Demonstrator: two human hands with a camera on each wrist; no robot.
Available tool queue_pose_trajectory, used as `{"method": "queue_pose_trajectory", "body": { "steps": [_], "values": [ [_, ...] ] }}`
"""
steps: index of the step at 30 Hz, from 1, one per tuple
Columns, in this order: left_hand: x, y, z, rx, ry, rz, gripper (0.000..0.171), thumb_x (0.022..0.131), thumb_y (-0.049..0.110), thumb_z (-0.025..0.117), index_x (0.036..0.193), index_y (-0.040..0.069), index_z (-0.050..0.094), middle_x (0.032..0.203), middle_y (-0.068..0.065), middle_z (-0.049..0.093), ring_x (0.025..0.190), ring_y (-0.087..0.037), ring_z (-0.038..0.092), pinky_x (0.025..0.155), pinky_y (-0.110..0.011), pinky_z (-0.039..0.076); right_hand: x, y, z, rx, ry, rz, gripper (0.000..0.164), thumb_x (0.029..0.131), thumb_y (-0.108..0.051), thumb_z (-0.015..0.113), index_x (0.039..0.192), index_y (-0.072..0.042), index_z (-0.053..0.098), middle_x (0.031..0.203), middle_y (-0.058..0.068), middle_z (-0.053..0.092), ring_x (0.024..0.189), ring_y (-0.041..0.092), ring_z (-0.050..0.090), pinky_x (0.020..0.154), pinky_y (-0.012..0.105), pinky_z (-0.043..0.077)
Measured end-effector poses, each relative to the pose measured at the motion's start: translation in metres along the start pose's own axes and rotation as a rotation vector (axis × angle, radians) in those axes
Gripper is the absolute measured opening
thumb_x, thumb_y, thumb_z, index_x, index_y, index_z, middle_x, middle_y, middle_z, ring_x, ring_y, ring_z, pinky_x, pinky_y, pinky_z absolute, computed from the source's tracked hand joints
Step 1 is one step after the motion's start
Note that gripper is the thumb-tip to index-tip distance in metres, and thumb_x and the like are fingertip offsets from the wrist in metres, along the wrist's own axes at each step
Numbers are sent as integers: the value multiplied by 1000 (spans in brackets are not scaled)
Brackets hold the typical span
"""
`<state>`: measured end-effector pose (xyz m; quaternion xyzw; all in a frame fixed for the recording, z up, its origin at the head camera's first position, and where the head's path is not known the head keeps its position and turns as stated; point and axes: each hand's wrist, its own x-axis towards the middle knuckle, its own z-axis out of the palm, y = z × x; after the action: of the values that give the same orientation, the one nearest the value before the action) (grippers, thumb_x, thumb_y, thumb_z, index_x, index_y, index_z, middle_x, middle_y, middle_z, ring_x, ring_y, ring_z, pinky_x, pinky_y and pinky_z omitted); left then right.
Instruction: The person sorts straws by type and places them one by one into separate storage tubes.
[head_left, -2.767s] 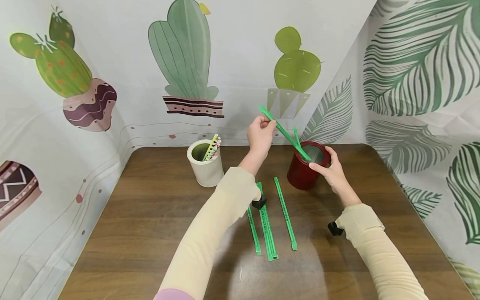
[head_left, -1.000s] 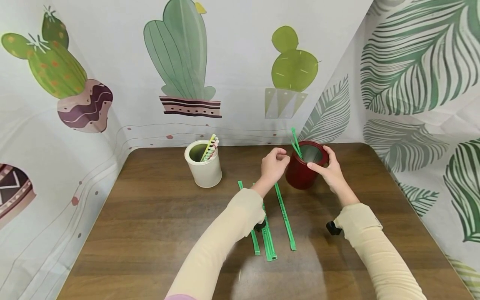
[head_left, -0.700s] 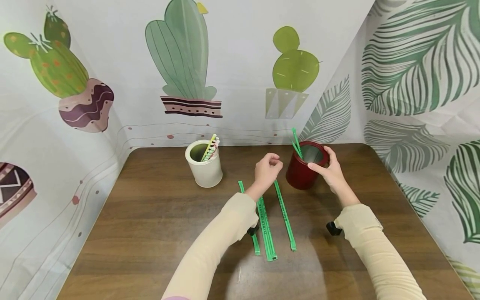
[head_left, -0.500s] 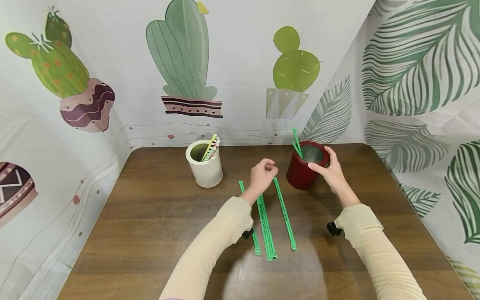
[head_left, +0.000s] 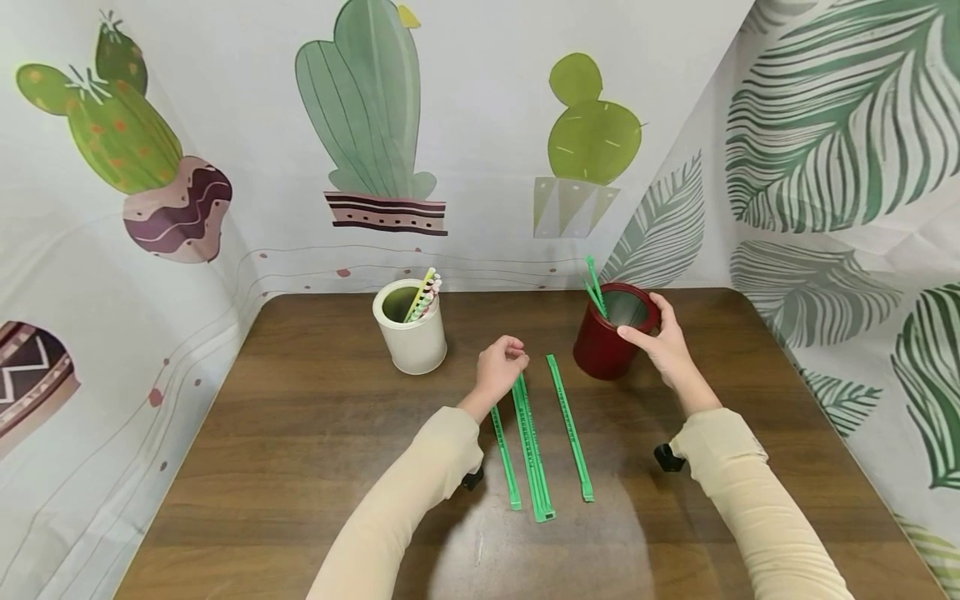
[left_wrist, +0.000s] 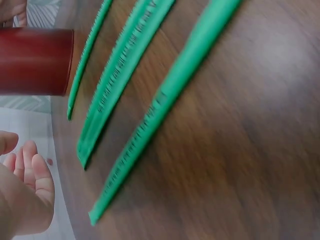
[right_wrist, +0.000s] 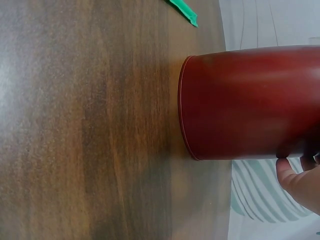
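My right hand (head_left: 663, 342) grips the dark red canister (head_left: 603, 346) by its rim, thumb in front and fingers on the far right side; the right wrist view shows the canister (right_wrist: 245, 105) upright on the table. Green wrapped straws (head_left: 592, 292) lean out of its left side. My left hand (head_left: 501, 367), fingers loosely bent and holding nothing, hovers over the top ends of more green wrapped straws on the table. A left one (head_left: 506, 462), a wider middle bundle (head_left: 531, 450) and a right one (head_left: 572, 429) lie lengthwise. In the left wrist view, printed lettering runs along these wrappers.
A cream canister (head_left: 416, 346) stands at the back left of the brown wooden table (head_left: 300, 433), with yellow and striped sticks (head_left: 423, 298) leaning in it. A cloth with cactus and leaf prints (head_left: 487, 125) hangs behind the table.
My left hand lowered a green wrapped straw into the red canister and let go, then moved left and toward me over the straws on the table. My right hand stays on the canister.
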<state>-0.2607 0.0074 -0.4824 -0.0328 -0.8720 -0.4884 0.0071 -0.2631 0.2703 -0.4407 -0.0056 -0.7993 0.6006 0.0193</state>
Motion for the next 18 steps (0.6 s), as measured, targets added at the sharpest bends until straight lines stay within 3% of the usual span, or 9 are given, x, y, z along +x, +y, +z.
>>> {"method": "queue_pose_trajectory", "body": {
  "steps": [7,18],
  "values": [
    [-4,-15,-9,52,18,-37,20,78,15,63,96,5,62,86,-2,67,82,-17,62,71,-29,46,-6,-11,2,15,3,2,83,81,-17,63,141,-9,7,143,17,19,123,27,27,75,5,33],
    [-15,-29,-18,121,48,-107,19,74,18,66,89,8,62,81,-2,66,76,-19,59,66,-29,44,-17,-29,5,-13,-14,10,81,82,-19,60,141,-8,5,143,19,17,123,29,26,75,7,32]
  ]
}}
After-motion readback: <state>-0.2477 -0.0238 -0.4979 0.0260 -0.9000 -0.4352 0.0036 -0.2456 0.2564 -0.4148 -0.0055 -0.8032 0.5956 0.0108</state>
